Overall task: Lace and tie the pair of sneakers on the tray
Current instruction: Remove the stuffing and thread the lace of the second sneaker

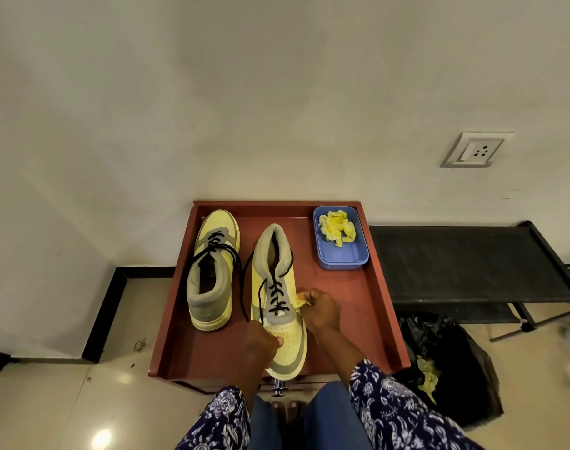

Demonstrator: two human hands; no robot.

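Two yellow and grey sneakers with black laces lie on a reddish-brown tray (368, 306). The left sneaker (212, 271) points away from me, its laces loose over the sides. The right sneaker (278, 297) points toward me, laced partway, with loose lace ends trailing to its left. My left hand (261, 344) grips the right sneaker's toe, thumb on top. My right hand (319, 308) pinches a small yellow crumpled piece (300, 300) at the sneaker's right side, beside the lower eyelets.
A blue rectangular box (340, 258) holding crumpled yellow paper sits at the tray's far right corner. A black bench (465, 264) stands to the right against the wall. A black rubbish bag (452, 358) with yellow scraps lies on the floor at right.
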